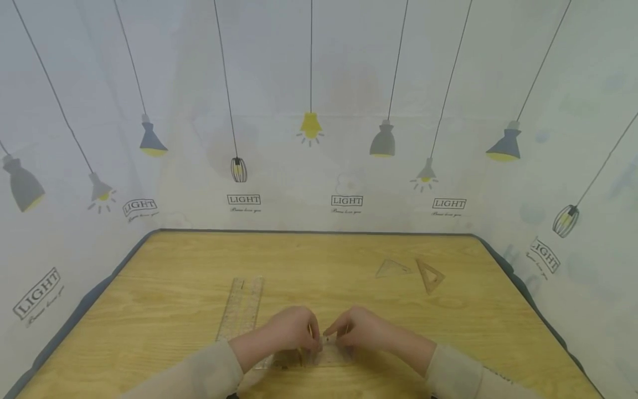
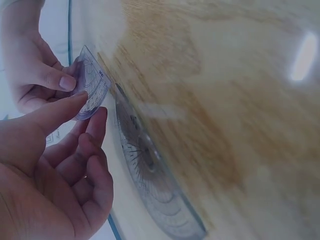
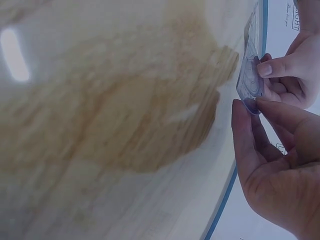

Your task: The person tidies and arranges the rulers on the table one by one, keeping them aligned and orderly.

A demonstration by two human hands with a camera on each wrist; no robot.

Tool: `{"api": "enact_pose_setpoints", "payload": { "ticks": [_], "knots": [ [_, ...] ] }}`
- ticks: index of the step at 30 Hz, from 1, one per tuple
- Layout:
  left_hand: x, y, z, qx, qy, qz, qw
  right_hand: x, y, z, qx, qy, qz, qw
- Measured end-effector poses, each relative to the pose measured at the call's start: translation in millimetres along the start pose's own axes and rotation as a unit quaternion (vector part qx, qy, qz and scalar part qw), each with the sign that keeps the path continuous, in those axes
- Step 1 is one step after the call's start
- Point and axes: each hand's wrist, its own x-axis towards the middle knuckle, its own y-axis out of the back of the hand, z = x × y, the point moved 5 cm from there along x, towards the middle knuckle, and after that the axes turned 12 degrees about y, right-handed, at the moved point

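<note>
Together, my left hand (image 1: pixel 297 328) and right hand (image 1: pixel 365 329) pinch the plate (image 1: pixel 331 356), respectively at their four and eight o'clock.

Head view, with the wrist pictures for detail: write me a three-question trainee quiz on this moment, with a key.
1. Multiple choice: what lies beside the brown triangle at the far right of the table? A) a cup; B) a clear triangle; C) a pencil.
2. True or false: the protractor lies on the table, gripped by neither hand.
3. Short answer: which hand or hands hold the clear plastic piece?

Key:
1. B.
2. True.
3. Both: the left hand and the right hand each pinch it.
</note>
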Motion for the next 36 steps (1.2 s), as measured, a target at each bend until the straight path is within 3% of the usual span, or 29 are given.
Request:
{"api": "enact_pose_setpoints", "payload": {
  "ticks": [19, 36],
  "knots": [
    [4.0, -5.6, 1.7, 0.045, 0.009, -0.007, 0.9989, 0.2, -6.9, 4.8, 0.002, -0.038, -0.003, 0.9993],
    [4.0, -4.2, 4.9, 0.068, 0.017, 0.004, 0.9975, 0.2, -6.7, 3.3, -0.013, -0.024, -0.008, 0.9996]
  ]
}}
